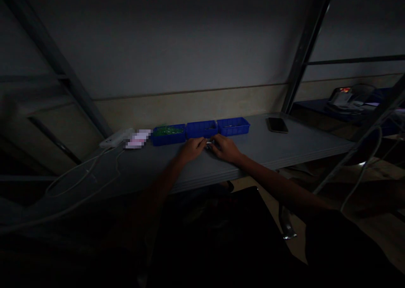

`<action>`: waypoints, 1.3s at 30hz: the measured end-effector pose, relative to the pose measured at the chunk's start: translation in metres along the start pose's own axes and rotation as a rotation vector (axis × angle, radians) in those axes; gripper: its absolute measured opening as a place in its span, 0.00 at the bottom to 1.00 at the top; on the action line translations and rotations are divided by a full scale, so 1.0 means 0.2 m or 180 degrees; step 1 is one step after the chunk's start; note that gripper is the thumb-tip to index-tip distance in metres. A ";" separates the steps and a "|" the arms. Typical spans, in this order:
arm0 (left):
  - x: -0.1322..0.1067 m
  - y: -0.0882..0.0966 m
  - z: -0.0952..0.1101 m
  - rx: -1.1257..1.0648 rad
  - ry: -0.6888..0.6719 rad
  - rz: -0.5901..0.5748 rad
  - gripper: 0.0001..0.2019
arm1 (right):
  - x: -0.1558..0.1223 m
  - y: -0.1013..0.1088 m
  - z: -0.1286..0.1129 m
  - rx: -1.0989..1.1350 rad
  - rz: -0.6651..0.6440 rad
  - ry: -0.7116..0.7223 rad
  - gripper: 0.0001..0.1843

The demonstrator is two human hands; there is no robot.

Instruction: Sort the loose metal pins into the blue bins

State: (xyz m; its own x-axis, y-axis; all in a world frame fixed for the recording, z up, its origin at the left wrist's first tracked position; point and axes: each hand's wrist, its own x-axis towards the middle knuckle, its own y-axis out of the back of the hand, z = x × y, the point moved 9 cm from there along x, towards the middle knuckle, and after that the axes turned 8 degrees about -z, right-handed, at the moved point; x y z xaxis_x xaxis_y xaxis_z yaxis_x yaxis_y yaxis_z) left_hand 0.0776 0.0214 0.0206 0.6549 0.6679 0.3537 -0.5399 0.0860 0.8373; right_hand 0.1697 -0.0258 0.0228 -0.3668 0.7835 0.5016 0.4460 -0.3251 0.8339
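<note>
My left hand (193,149) and my right hand (225,148) meet over the grey table, just in front of the blue bins. Between their closed fingertips is a small, pale, shiny piece (209,142), too small and dark to name. Behind my left hand stands a blue bin (169,141) with green, plastic-looking material (167,130) in it. The middle blue bin (201,132) holds a few small dark pieces at its right end. In the right blue bin (236,130) lie some thin items that I cannot make out.
A smartphone (277,125) lies on the right of the grey table (262,146). At the left are a white power strip (115,139) with trailing cables (91,170) and a blurred-out pinkish item (138,139). Metal posts (292,85) frame the table. Another cluttered table is at far right.
</note>
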 end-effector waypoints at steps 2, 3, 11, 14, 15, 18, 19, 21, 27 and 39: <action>0.00 0.00 -0.01 -0.0073 0.0018 0.0021 0.19 | 0.00 -0.01 -0.01 -0.0040 -0.0069 0.0068 0.11; 0.00 0.00 -0.02 -0.0116 0.0037 0.0028 0.20 | 0.00 -0.02 -0.02 -0.0073 -0.0102 0.0087 0.10; -0.01 0.01 0.00 -0.0351 -0.0090 0.0060 0.13 | 0.01 -0.03 0.02 -0.0141 -0.0129 -0.0067 0.13; -0.01 0.00 0.00 -0.0385 -0.0142 0.0050 0.14 | 0.01 -0.03 0.01 -0.0160 -0.0156 -0.0068 0.14; -0.01 0.00 0.00 -0.0360 -0.0137 0.0045 0.14 | 0.01 -0.03 0.01 -0.0167 -0.0172 -0.0064 0.14; 0.00 0.00 -0.01 -0.0291 -0.0080 0.0053 0.13 | 0.01 -0.03 0.00 -0.0213 -0.0212 -0.0076 0.14; 0.00 0.00 -0.01 -0.0284 -0.0070 0.0059 0.13 | 0.01 -0.03 0.00 -0.0237 -0.0224 -0.0078 0.14; -0.01 0.00 -0.01 -0.0274 -0.0080 0.0064 0.12 | 0.01 -0.03 -0.01 -0.0276 -0.0246 -0.0063 0.13; -0.01 0.00 0.00 -0.0009 -0.0037 0.0063 0.15 | 0.00 -0.02 -0.02 -0.0349 -0.0186 -0.0042 0.13; -0.01 0.01 0.02 -0.0473 -0.0199 0.0006 0.12 | 0.01 0.00 0.00 -0.0217 -0.0105 -0.0149 0.15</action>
State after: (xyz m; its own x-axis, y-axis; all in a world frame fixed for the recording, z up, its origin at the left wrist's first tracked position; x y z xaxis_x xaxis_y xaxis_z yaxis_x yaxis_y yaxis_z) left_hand 0.0769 0.0169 0.0226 0.6829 0.6211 0.3845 -0.6105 0.1963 0.7673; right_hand 0.1687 -0.0240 0.0229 -0.3410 0.8177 0.4637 0.3772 -0.3328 0.8643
